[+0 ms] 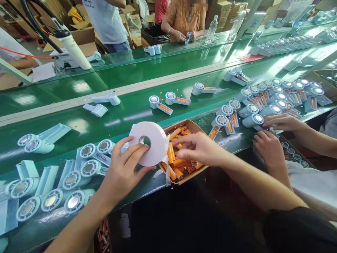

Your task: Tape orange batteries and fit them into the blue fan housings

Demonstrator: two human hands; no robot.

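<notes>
My left hand (125,163) grips a roll of white tape (157,146), its fingers at the core hole and the thumb under the lower edge. A loose strip of tape (167,172) hangs from the roll's right side, over the edge of a cardboard box (193,176). Orange cylindrical batteries (171,153) with thin wires fill that box. Over them reaches my right hand (202,149), slightly blurred, with index finger and thumb stretched and apart. Nothing shows between those fingers; the fingers behind are partly hidden.
Light-blue fan-like housings (72,179) crowd the bench at left, and more housings (279,96) stand at right. Several lie on the green conveyor (137,88). A co-worker's hands (272,140) work close on my right. Another person (184,21) sits across the line, near plastic bottles (211,31).
</notes>
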